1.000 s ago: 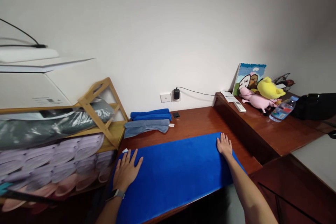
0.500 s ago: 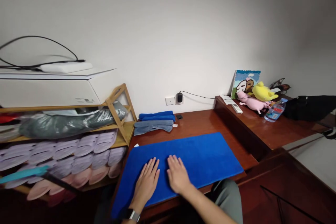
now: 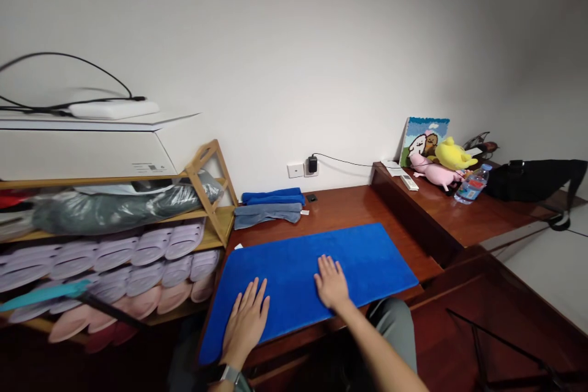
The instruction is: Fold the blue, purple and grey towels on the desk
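A bright blue towel (image 3: 294, 263) lies spread flat on the brown wooden table, its near left corner reaching the table's front edge. My left hand (image 3: 247, 321) rests palm down on the left part of the towel, fingers stretched out. Flat on the towel's middle right is my right hand (image 3: 331, 282), fingers extended and slightly apart. Neither hand grips anything. Behind the spread towel, a grey-blue folded towel (image 3: 266, 214) with a white tag lies beside a folded blue towel (image 3: 271, 196) near the wall.
A wooden rack (image 3: 214, 196) with several slippers (image 3: 154, 245) and a white box (image 3: 82, 153) stands left. On the raised surface at right are a plastic bottle (image 3: 473, 185), plush toys (image 3: 452, 153), a remote (image 3: 408, 181) and a black bag (image 3: 528, 179). A black charger (image 3: 313, 164) sits in the wall socket.
My right hand has slid rightward and slightly away across the towel. The left hand has shifted a little left and nearer to me. The towel stays spread flat.
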`<move>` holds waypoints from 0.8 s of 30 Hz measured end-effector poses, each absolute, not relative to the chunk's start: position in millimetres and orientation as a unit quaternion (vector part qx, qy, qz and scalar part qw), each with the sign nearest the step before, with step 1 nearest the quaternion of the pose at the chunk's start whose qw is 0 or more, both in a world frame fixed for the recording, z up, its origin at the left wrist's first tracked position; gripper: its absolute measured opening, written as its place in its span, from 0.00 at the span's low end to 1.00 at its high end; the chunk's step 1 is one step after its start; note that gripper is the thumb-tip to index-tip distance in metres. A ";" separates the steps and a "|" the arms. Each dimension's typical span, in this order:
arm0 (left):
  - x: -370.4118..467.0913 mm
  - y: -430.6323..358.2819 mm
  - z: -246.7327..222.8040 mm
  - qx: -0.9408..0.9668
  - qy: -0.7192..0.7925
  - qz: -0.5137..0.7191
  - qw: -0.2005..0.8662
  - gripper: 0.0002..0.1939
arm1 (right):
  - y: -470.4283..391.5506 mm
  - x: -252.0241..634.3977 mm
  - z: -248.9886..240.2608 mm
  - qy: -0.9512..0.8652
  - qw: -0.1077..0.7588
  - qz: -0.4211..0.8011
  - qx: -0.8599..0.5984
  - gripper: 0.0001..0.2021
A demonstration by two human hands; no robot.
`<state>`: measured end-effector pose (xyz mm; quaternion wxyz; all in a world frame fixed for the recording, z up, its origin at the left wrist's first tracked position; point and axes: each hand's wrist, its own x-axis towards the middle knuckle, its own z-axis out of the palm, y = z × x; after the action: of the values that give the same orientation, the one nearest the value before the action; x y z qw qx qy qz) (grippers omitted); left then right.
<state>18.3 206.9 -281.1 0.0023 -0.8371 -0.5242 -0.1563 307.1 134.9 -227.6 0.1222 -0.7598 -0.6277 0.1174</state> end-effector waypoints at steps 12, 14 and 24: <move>16.5 211.6 -286.1 -0.831 -0.533 -0.157 0.020 0.33 | 59.3 552.0 -243.7 -0.412 0.023 0.084 -0.907 0.35; 17.1 211.1 -283.8 -0.829 -0.536 -0.155 0.017 0.33 | 59.5 553.1 -246.5 -0.415 0.026 0.082 -0.906 0.36; 16.9 206.3 -270.3 -0.825 -0.530 -0.189 -0.039 0.30 | 63.0 545.0 -235.1 -0.402 0.027 0.099 -0.910 0.37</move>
<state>16.9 206.3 -270.3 -0.0388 -0.8255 -0.5303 -0.1894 545.0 63.0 -235.1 0.0271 -0.9100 -0.4018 0.0986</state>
